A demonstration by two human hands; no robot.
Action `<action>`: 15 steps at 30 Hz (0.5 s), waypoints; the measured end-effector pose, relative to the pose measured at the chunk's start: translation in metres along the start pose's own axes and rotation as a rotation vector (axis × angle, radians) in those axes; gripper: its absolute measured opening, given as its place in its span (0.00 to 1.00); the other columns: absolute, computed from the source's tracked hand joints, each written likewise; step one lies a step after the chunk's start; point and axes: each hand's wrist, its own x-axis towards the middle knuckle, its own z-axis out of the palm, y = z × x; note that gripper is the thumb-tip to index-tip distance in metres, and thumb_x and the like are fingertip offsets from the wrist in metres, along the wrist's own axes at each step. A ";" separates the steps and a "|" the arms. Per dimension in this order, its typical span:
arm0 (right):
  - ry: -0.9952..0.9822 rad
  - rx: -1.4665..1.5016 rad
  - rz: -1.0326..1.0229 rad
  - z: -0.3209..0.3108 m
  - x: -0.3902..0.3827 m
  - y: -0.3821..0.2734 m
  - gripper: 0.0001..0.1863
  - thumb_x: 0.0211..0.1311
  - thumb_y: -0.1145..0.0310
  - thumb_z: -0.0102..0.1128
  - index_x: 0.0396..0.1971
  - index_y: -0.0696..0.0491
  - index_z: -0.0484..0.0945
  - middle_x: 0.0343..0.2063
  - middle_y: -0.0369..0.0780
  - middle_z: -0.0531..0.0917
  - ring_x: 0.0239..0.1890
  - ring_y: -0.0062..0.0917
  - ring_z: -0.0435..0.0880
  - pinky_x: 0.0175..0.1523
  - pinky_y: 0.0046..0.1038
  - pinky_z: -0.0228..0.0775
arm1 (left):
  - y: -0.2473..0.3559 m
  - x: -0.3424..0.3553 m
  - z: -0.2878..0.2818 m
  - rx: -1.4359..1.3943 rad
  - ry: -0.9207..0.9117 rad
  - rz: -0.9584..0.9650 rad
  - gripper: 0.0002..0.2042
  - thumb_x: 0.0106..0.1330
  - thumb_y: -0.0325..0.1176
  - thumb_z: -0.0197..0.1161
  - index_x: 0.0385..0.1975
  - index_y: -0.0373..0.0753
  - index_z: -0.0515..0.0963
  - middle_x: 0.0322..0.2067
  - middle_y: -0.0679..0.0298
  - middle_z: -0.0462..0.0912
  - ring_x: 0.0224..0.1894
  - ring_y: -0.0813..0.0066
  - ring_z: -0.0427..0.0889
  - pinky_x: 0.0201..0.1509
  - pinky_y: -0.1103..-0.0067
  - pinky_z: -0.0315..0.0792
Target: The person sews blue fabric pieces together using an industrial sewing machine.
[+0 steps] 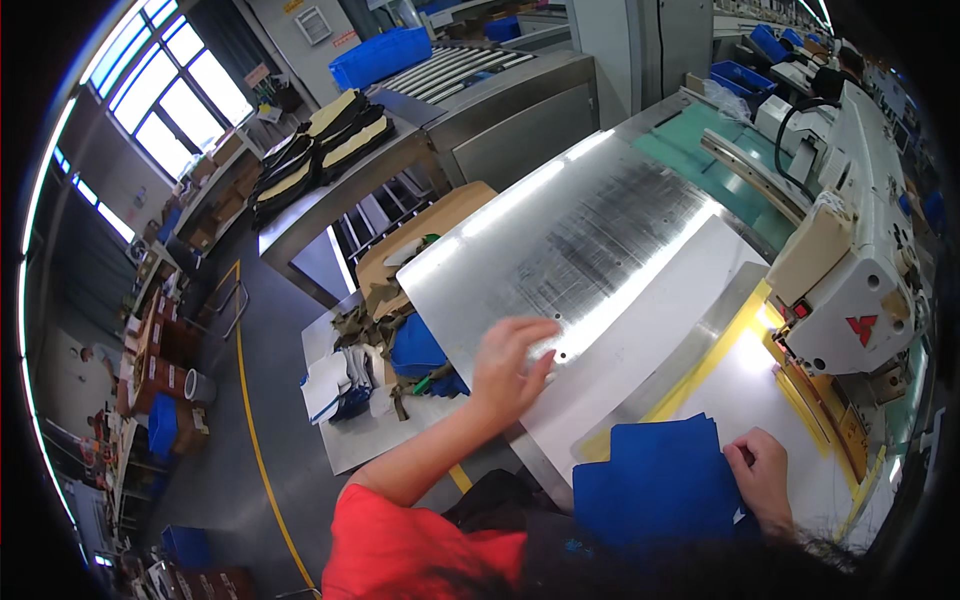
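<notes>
A blue cloth panel (pixel 650 475) lies before the sewing machine (pixel 850 325); the right hand (pixel 763 472) curls at the panel's right edge, whether pinching I cannot tell. Left of the machine, the left hand (pixel 508 368) hangs half-open, empty, near a steel plate (pixel 600 230). Beyond: a blue bin (pixel 382 58).

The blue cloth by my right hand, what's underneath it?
Past the upper edge of the blue cloth, a white surface and a yellow strip show. Whatever lies directly beneath the cloth is covered, so I can't tell.
</notes>
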 end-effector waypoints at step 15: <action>0.105 -0.094 -0.027 0.013 -0.010 0.024 0.12 0.52 0.73 0.66 0.17 0.55 0.71 0.15 0.40 0.70 0.16 0.30 0.70 0.23 0.30 0.59 | -0.256 -0.156 -0.090 0.612 -0.072 -1.036 0.27 0.55 0.48 0.71 0.48 0.35 0.77 0.44 0.53 0.80 0.49 0.52 0.79 0.53 0.65 0.73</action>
